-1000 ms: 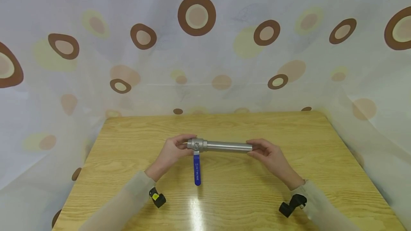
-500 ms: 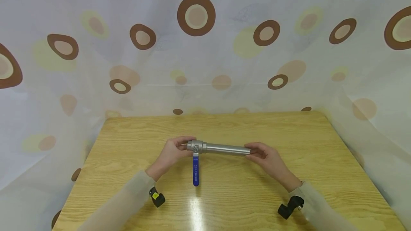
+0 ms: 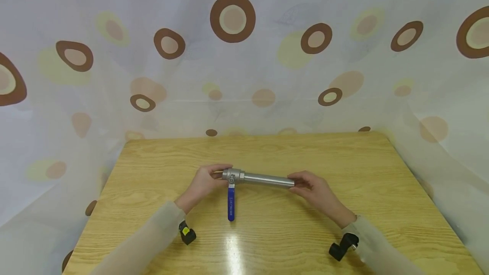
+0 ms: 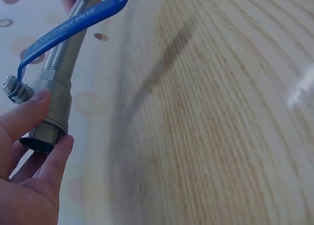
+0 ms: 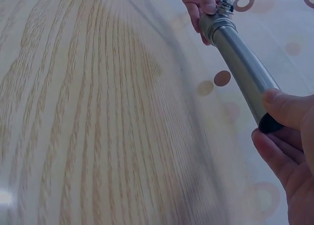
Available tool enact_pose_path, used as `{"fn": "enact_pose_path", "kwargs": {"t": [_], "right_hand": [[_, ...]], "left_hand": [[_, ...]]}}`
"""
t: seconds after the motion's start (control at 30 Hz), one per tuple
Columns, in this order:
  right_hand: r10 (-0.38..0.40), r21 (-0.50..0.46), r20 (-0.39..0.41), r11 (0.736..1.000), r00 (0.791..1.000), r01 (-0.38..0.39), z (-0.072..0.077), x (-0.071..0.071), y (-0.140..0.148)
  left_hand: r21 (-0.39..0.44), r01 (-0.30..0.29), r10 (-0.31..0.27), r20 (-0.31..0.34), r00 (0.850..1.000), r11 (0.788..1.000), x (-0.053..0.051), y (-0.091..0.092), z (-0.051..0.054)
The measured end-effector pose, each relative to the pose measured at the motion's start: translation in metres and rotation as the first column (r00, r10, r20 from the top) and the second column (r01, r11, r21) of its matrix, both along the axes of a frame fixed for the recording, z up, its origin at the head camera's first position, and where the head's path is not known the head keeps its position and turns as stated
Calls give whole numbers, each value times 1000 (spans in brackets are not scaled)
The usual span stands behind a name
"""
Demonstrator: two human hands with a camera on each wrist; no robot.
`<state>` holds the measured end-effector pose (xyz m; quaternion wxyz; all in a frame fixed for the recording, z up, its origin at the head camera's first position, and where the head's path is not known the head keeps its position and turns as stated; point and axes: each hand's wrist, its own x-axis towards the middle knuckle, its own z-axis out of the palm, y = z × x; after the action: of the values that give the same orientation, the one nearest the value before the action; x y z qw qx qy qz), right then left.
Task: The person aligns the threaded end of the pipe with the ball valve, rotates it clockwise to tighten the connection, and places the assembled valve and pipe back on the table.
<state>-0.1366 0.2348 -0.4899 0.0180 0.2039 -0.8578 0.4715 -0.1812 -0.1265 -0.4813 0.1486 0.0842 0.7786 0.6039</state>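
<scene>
My left hand grips the body of a steel ball valve at its open left end, thumb on the near side. From the valve a long blue lever handle points toward me; in the left wrist view the handle shows white "BALL VALVE" lettering. A straight metal pipe is joined to the valve's right side. My right hand pinches the pipe's free end; in the right wrist view the pipe shows a dark open end beside the thumb. Both parts are held above the table, the right end slightly lower.
A wood-grain table lies under both hands, and the pipe casts a shadow on it in the left wrist view. A white curtain with brown and yellow circles stands behind and on both sides. Black wrist cameras hang from both sleeves.
The pipe's right end and my right hand have moved a little left and toward me, so the pipe tilts more. The blue handle has shifted slightly left. Both hands keep their hold.
</scene>
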Motion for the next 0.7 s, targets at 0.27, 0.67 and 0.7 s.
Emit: {"fn": "enact_pose_path", "kwargs": {"t": [0.27,0.67,0.7], "right_hand": [[-11,67,11,998,1000,10,-4,-2,-1],[-8,106,41,994,999,3,-10,-4,-5],[-11,109,50,994,999,6,-11,-4,-5]], "left_hand": [[-39,6,-7,-25,1000,999,-4,1,-7],[-125,14,-13,8,1000,992,-11,2,-7],[-140,17,-17,0,1000,990,-12,2,-7]]}}
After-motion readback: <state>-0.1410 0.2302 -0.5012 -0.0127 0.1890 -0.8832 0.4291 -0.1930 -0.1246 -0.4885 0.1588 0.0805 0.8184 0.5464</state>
